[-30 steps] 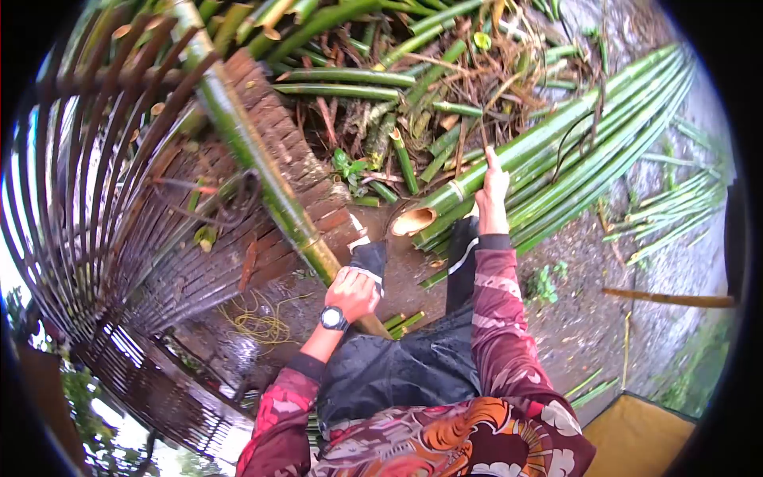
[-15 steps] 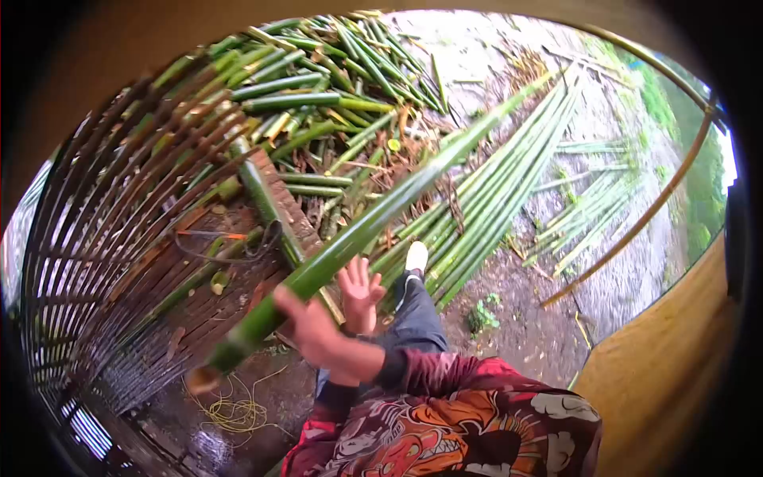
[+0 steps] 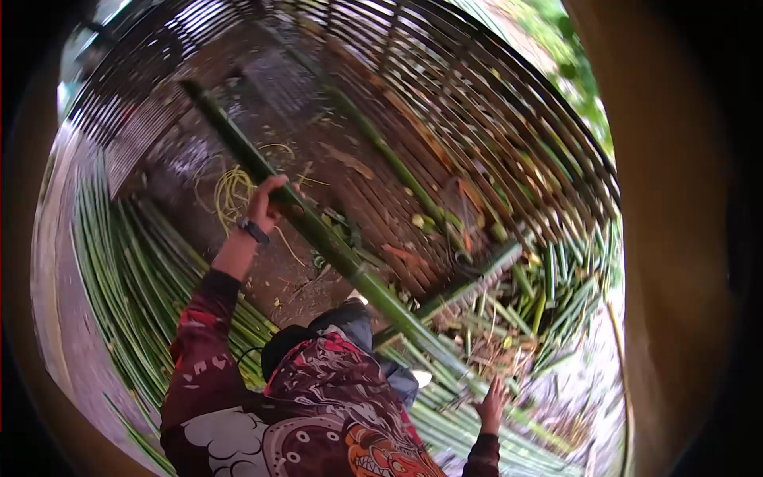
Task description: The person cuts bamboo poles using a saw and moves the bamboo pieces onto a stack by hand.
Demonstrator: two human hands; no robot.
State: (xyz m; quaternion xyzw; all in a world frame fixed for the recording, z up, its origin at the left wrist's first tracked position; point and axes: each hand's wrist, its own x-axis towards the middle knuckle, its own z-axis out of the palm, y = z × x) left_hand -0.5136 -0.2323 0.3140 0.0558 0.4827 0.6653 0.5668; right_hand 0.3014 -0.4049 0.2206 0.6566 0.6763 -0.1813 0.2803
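A long, thick green bamboo pole slants across the view from the upper left to the lower right. My left hand, with a dark band on its wrist, is closed around the pole's upper part. At the lower right, my right hand is open with its fingers spread, beside the pole's far stretch. Whether it touches the pole I cannot tell. That end of the pole is blurred against the bamboo behind it.
Long bamboo poles lie bundled at the left. A slatted bamboo fence curves overhead to the right. Yellow cord lies coiled on the ground. Cut bamboo pieces are heaped at the right, near a wooden plank platform.
My view has swung round to the fenced side. Both hands were close together at the pole with fingers extended; now they are far apart, and the left has closed on the pole.
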